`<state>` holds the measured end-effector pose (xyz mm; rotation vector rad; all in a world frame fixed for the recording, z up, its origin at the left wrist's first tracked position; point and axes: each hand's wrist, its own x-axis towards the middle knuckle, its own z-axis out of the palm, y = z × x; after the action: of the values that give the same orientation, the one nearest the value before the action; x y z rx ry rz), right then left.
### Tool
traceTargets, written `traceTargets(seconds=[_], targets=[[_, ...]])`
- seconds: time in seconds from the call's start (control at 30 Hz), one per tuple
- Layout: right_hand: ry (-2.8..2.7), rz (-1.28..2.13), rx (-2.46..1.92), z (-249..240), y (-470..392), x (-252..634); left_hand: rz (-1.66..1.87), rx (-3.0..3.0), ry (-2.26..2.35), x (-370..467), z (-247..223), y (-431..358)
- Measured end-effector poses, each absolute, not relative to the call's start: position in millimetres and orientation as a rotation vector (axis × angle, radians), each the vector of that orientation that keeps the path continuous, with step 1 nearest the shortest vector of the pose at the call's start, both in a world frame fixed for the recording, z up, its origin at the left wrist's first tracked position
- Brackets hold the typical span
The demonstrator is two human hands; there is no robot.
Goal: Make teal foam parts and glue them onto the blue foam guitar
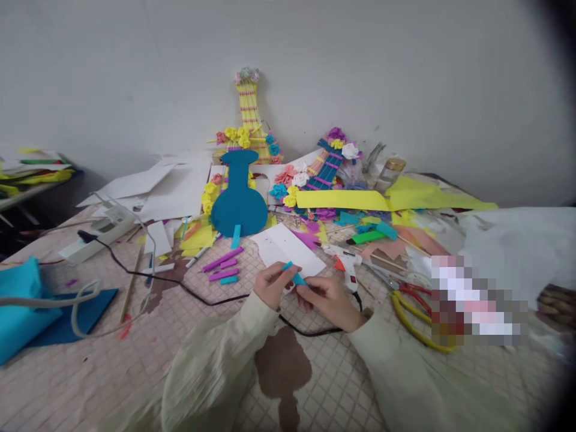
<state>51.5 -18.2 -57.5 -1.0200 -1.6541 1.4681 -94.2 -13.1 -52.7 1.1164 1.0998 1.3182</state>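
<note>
Both hands meet over the table's middle, gripping a small strip of light-blue paper. My left hand pinches its upper left end, and my right hand holds the lower right end. Just behind them lies a white sheet. To the left are several rolled purple paper pieces and a short blue roll. A dark-blue guitar-shaped cutout stands farther back, a light-blue strip at its lower edge. Near my right hand rests a white glue gun.
A black cord crosses the table to a power strip. Scissors with yellow handles lie at right, near a green marker. Decorated paper guitars stand behind, beside yellow paper. Blue sheets lie at left.
</note>
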Motion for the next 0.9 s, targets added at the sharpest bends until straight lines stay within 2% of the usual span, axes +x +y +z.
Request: traceTargets(seconds=[0.33, 0.6, 0.9], targets=[[-1.587, 1.476, -1.034, -55.1, -24.3, 49.8, 1.470, 0.975, 1.064, -98.0, -63.3, -6.3], [-1.349, 1.280, -1.064, -60.5, -15.5, 55.5, 1.415, 0.887, 0.990, -93.3, -60.6, -10.8], [-1.464, 1.122, -0.968, -55.6, -14.3, 59.7, 1.418, 0.795, 0.928, -90.0, -58.1, -14.8]])
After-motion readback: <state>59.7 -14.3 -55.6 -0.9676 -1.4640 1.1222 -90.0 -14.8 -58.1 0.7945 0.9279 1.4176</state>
